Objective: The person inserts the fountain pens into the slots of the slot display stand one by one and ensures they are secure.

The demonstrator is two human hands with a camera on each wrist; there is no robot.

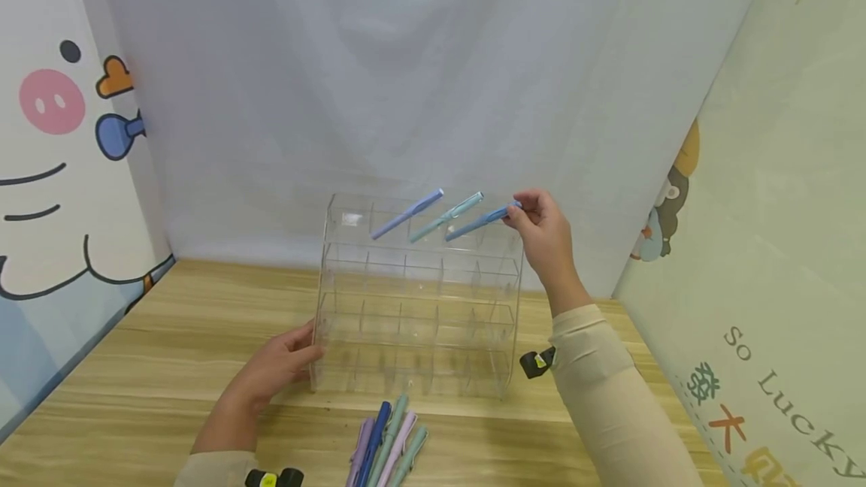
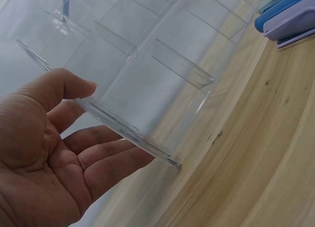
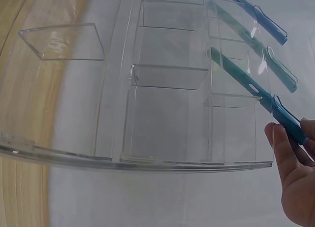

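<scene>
A clear acrylic pen rack, divided into tiers of small compartments, stands upright on the table. My right hand pinches a blue pen by its capped upper end at the rack's top tier, where the pen leans at a slant. Left of it, a mint pen and a periwinkle pen lean the same way in neighbouring top compartments. Low on the rack's left side, my left hand grips the side panel. Its thumb lies across the panel edge, with the other fingers behind, in the left wrist view.
Several capped pens in purple, dark blue, green and pink lie bunched on the wooden table before the rack. Behind hangs a white cloth. Printed panels stand left and right.
</scene>
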